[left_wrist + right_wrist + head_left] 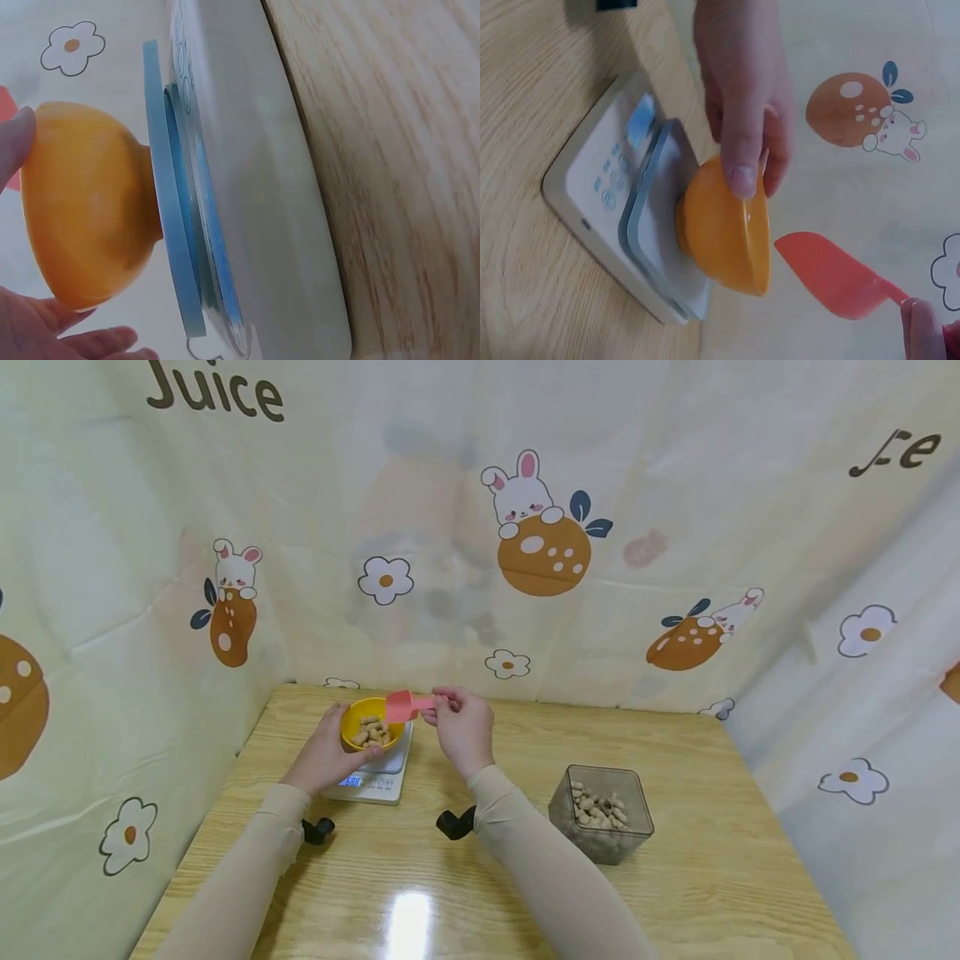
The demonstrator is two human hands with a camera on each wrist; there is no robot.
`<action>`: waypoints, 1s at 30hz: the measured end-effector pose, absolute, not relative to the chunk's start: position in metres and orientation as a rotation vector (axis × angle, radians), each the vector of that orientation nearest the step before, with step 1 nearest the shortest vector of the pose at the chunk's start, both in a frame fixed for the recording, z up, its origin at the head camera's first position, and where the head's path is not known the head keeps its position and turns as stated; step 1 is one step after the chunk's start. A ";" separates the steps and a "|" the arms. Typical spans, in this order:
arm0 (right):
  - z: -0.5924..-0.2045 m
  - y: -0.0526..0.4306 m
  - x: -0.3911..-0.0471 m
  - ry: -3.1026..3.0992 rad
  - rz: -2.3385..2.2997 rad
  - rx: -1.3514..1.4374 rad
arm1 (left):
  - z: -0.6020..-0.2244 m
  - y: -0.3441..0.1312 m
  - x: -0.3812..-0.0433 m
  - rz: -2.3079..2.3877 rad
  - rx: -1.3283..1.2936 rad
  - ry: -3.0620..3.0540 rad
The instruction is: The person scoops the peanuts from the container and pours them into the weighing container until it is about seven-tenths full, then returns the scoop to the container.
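My left hand grips yellow bowl on scale, near table's far left corner; peanuts already in bowl. My right hand pinches red scoop over bowl rim. Tub toward right edge holds more; weighing looks part done.

One wooden table. One digital scale, left of centre. One yellow bowl on it, holding a small heap of peanuts, too many to count. One red scoop above the bowl. One clear square container, lower right, part-filled with peanuts. Two hands: left hand, right hand. Two black wrist mounts.
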State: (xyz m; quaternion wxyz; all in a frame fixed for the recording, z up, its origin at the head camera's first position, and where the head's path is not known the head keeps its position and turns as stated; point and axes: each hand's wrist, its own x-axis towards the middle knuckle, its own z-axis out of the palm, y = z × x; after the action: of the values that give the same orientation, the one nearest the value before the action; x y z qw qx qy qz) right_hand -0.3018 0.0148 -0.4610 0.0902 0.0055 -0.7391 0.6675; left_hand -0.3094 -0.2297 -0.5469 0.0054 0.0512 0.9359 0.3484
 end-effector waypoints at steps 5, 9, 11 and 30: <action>-0.460 0.015 -0.300 -2.192 1.981 0.046 | -0.545 -0.230 -0.309 1.113 0.162 2.929; -0.465 0.016 -0.301 -2.142 2.069 0.026 | -0.544 -0.229 -0.308 1.120 0.184 2.935; -0.468 0.017 -0.302 -2.123 2.118 0.000 | -0.543 -0.229 -0.308 1.132 0.195 2.935; -0.460 0.047 -0.291 -1.832 2.487 -0.153 | -0.514 -0.212 -0.293 1.117 0.294 3.045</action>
State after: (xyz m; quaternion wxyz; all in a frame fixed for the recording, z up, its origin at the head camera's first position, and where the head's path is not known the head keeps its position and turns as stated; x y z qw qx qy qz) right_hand -0.2911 0.0470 -0.4597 0.0246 -0.0494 -0.5922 0.8039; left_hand -0.2934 -0.2115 -0.5142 -0.0574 0.0902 0.9334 0.3424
